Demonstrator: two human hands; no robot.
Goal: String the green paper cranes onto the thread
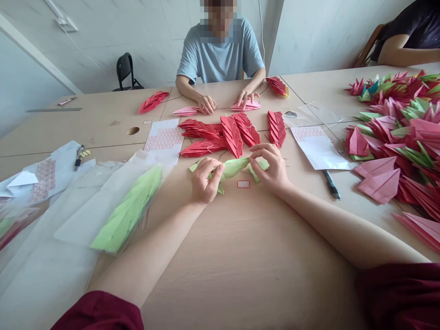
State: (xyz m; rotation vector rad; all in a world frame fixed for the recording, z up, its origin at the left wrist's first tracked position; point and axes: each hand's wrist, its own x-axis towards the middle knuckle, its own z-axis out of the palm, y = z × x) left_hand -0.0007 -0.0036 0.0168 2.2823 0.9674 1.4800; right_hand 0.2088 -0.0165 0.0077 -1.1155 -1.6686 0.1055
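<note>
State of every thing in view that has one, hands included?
Left hand: pinching green paper
Right hand: pinching the same paper
Green paper: creased, held by both hands
Green bundle: folded, inside clear bag
Red bundles: pleated, lying down
Pen at right: lying down, cap unclear
Red-bordered label: flat, print unreadable
Black chair: upright

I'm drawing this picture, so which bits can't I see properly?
In the head view:
Green paper: partly hidden by the left hand and right hand.
Red-framed label: any writing is too small.
Paper pile: cut off by the right edge.
Dark-sleeved person: cut off there too.
</note>
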